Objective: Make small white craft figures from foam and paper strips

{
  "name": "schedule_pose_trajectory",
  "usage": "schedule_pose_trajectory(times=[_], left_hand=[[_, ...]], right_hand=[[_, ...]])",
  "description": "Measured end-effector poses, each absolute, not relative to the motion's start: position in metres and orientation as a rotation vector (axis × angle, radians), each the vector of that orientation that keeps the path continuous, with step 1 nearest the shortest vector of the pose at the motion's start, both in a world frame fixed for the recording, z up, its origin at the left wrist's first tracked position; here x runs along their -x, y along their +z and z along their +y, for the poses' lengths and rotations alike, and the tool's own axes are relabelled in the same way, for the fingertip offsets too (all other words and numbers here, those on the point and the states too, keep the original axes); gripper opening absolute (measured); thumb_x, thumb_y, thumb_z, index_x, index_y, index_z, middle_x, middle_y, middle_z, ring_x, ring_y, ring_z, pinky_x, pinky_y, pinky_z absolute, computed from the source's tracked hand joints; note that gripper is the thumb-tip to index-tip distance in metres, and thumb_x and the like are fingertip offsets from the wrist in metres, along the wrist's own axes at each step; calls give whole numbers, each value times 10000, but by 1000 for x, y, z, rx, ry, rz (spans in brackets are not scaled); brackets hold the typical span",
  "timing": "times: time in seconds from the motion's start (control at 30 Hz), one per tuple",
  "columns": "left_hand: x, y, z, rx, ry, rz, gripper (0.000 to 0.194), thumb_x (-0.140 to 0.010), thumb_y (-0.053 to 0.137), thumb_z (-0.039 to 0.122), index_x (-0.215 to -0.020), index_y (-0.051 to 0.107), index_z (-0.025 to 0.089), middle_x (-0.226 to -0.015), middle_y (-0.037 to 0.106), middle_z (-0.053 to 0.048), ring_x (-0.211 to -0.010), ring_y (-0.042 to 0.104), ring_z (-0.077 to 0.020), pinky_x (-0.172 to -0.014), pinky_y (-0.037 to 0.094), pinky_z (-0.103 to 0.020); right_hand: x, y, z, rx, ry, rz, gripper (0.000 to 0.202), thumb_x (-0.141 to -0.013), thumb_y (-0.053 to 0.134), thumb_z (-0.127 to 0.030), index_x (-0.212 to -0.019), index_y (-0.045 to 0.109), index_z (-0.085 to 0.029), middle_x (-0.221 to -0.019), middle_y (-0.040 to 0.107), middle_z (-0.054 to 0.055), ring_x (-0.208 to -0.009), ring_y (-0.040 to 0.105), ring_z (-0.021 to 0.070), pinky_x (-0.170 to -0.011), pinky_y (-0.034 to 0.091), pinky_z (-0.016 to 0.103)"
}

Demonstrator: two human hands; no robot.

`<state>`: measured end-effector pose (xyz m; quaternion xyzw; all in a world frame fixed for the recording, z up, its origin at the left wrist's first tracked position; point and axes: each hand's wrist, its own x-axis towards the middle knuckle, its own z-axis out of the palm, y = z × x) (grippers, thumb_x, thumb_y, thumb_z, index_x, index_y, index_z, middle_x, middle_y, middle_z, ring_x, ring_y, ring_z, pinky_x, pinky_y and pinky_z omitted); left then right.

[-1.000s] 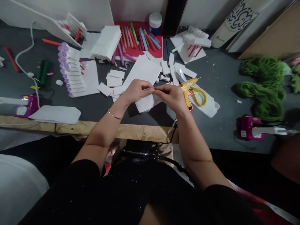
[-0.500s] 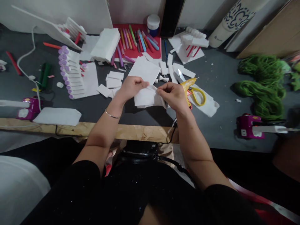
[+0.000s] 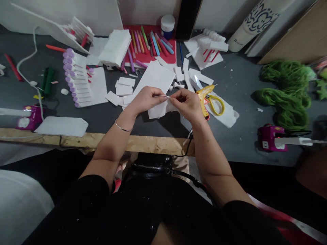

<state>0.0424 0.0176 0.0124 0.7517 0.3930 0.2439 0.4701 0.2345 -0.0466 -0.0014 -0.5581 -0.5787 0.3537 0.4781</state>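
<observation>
A thin white tissue (image 3: 158, 109) hangs between my two hands over the dark table. My left hand (image 3: 150, 98) pinches its top edge between thumb and fingers. Close beside it, my right hand (image 3: 187, 102) pinches the same edge, the fingertips of both hands nearly touching. Behind them lies a white board (image 3: 155, 79) on the table. To the right of my right hand are a yellow glue gun (image 3: 205, 91) and scissors with a yellow handle (image 3: 216, 105), on white strips.
Small white foam pieces (image 3: 124, 90) lie left of the hands. A tissue stack (image 3: 114, 47), coloured pens (image 3: 145, 42) and a jar (image 3: 167, 26) stand behind. Green yarn (image 3: 286, 92) and a purple device (image 3: 273, 137) are at right; a purple-tipped model (image 3: 79, 80) is at left.
My hands have drawn closer together, and the tissue's edge is now gathered between them. The tissue hangs narrower than before, showing more of the white board behind.
</observation>
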Motion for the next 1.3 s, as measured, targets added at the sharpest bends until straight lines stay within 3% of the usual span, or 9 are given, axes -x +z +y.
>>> schedule_pose_trajectory(times=[0.27,0.47,0.73,0.93,1.1,1.3], left_hand=[[-46,7,20,-1541,623,958,229,-753,777,361,-766,780,133,-660,666,2,-588,511,-78,-548,377,-219],[-48,10,19,-1434,591,973,197,-730,752,338,-711,740,142,-624,627,11,-558,500,-78,-534,383,-223],[-48,9,18,-1310,581,954,205,-685,794,326,-719,727,136,-660,662,-4,-589,538,-88,-536,418,-210],[-49,9,18,-1288,572,934,285,-674,843,386,-720,701,143,-651,651,-4,-581,544,-93,-536,435,-219],[-51,6,20,-1342,640,1003,232,-694,804,353,-686,693,150,-612,612,12,-566,503,-84,-525,390,-215],[-43,6,23,-1577,701,1011,243,-750,757,377,-806,780,141,-647,662,-5,-579,514,-89,-537,370,-222]], right_hand=[[-232,0,-47,1396,586,-1580,70,-856,674,-256,-844,730,-217,-805,737,21,-717,612,150,-699,507,320],[-233,-6,-47,1410,225,-1855,161,-948,591,-233,-838,709,-241,-827,727,42,-854,620,212,-833,506,396],[-234,-10,-48,1402,-31,-2030,247,-1025,514,-247,-906,730,-244,-863,720,60,-937,601,234,-796,469,383],[-233,-9,-49,1422,-3,-2026,311,-1059,469,-275,-895,732,-250,-857,697,66,-947,568,234,-778,461,385],[-234,-8,-48,1399,104,-1968,295,-1052,500,-311,-923,762,-266,-896,750,64,-947,604,232,-830,499,403],[-238,3,-48,1351,571,-1654,255,-1005,572,-396,-1010,793,-269,-996,796,47,-967,703,205,-876,570,388]])
